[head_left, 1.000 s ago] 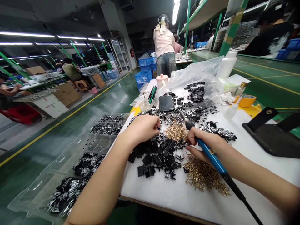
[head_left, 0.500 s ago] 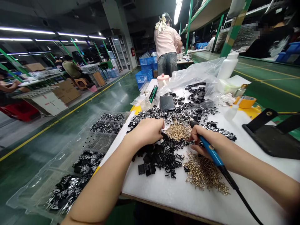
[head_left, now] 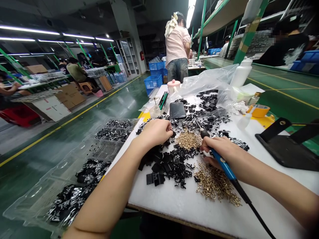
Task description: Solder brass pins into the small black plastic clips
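Observation:
My left hand (head_left: 159,131) is closed above the black and silver small parts at the table's left side. Its curled fingers hide whatever is between them. In my right hand (head_left: 224,147) is a blue-handled soldering iron (head_left: 226,168), its metal tip pointing forward and left over the parts. A pile of small gold-coloured metal pieces (head_left: 188,139) lies between my hands. Another pile of gold pieces (head_left: 215,184) is nearer me, below the right hand. Loose small black parts (head_left: 179,166) and flat black pieces (head_left: 156,179) lie in front of the left hand.
Clear plastic trays (head_left: 37,196) with black and silver parts stand to the left. Farther back are a phone (head_left: 177,110), a lidded cup (head_left: 173,87), a plastic bag (head_left: 206,79) and a white bottle (head_left: 241,73). A black metal stand (head_left: 286,149) sits at right. A person (head_left: 176,43) stands beyond.
My left hand has shifted slightly up and left, and the dark piece seen by its fingers no longer shows. The soldering iron's tip has moved slightly left. The standing person has turned.

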`<state>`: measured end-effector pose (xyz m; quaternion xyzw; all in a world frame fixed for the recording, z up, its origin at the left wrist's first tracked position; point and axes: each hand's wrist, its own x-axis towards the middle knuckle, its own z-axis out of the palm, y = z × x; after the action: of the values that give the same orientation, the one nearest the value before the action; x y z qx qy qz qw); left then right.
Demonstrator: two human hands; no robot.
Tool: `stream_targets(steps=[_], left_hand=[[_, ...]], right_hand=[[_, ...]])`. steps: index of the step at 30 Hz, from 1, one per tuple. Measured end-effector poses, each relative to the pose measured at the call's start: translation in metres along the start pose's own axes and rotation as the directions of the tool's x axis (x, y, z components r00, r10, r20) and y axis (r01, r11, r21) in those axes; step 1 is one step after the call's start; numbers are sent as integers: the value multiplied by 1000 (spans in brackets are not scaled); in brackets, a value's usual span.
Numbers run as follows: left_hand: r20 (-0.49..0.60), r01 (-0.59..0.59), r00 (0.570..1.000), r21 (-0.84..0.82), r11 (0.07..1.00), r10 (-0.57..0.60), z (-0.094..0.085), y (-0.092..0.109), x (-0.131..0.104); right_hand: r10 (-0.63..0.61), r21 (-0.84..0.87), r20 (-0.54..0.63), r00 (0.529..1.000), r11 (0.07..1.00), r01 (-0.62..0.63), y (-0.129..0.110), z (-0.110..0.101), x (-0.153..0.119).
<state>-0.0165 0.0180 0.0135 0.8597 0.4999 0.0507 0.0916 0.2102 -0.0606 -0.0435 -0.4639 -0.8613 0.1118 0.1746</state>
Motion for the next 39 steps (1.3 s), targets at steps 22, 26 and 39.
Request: stream_targets(steps=[22, 26, 39], left_hand=[[86, 61, 995, -926, 373, 50, 37, 31, 13], [18, -22, 996, -903, 428, 88, 39, 29, 14], [118, 61, 984, -928, 368, 134, 36, 37, 7]], right_hand=[[163, 317, -464, 871, 949, -8, -12, -9, 5], [175, 337, -474, 863, 942, -6, -12, -7, 6], [70, 226, -476, 876, 973, 45, -13, 2, 5]])
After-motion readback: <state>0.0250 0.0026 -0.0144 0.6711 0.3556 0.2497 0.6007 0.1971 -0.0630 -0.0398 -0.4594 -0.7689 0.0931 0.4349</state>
